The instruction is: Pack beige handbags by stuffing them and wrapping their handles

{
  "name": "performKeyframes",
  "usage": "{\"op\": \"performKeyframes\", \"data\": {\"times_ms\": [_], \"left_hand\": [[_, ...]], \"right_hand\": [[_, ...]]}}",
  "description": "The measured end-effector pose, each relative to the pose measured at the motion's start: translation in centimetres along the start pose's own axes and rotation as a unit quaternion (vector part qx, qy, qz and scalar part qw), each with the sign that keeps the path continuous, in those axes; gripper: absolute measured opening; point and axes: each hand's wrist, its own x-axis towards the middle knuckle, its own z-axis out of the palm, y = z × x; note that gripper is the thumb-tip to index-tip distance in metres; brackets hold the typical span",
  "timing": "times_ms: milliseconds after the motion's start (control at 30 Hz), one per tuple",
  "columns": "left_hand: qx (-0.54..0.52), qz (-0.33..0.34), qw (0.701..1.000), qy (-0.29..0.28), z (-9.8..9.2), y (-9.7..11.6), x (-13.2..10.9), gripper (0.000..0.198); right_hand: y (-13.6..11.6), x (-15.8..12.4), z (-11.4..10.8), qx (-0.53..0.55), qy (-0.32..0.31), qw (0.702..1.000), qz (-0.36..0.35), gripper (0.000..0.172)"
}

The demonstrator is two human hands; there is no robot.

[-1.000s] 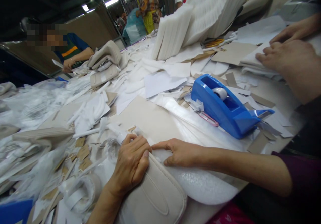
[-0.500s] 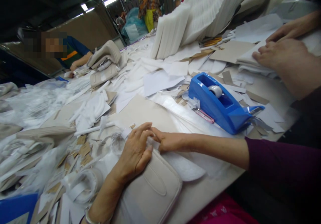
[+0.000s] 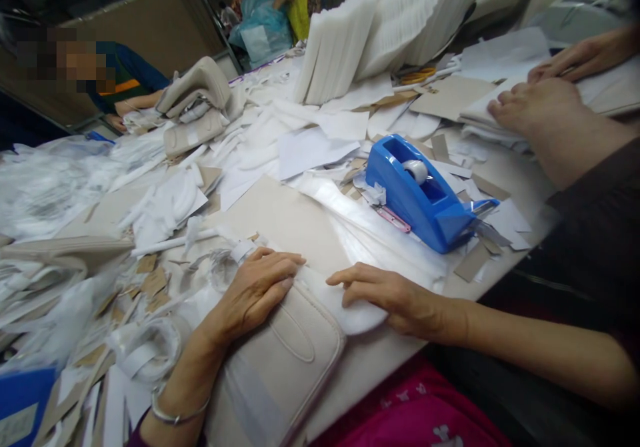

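A beige bag [image 3: 295, 360] with a stitched loop outline lies at the table's near edge, a strip of clear film or tape across its lower part. My left hand [image 3: 260, 290] rests on the bag's upper edge, fingers stretched out nearly flat. To the right, my right hand [image 3: 387, 297] is apart from the bag, its fingers loosely extended and holding nothing. Below its fingertips is a rounded white padding sheet [image 3: 357, 317], partly under the bag. A beige panel [image 3: 280, 217] lies just beyond both hands.
A blue tape dispenser [image 3: 420, 193] stands right of centre, with a pink cutter [image 3: 393, 219] beside it. Tape rolls [image 3: 150, 350] and cardboard scraps lie left. White foam sheets [image 3: 340, 47] stack behind. A co-worker's hands [image 3: 540, 113] press on material at right; another person works far left.
My right hand has drawn away from my left hand and the bag's upper edge, toward the right and nearer me. My left hand stays on the bag, its fingers flatter. The view has shifted slightly.
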Motion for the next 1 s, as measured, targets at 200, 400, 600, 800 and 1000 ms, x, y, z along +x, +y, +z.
{"op": "performKeyframes", "data": {"times_ms": [200,400,600,800,1000], "left_hand": [[-0.040,-0.029,0.999,0.013,-0.3,0.7,0.0,0.022],[-0.056,-0.048,0.997,0.028,-0.4,0.9,-0.2,0.018],[-0.039,-0.041,0.998,0.026,0.2,0.3,0.0,0.022],[0.013,-0.017,1.000,-0.002,0.6,0.2,0.3,0.026],[0.046,-0.035,0.998,0.011,0.7,0.4,0.4,0.026]], "right_hand": [[-0.7,3.7,1.8,0.089,0.115,0.974,0.175,0.012],[-0.5,7.6,3.3,0.063,0.063,0.965,0.247,0.017],[-1.2,9.4,3.1,0.103,0.058,0.973,0.197,0.003],[-0.6,5.4,1.5,0.119,0.084,0.950,0.276,0.016],[-0.2,5.3,4.0,0.106,0.093,0.952,0.271,0.009]]}}
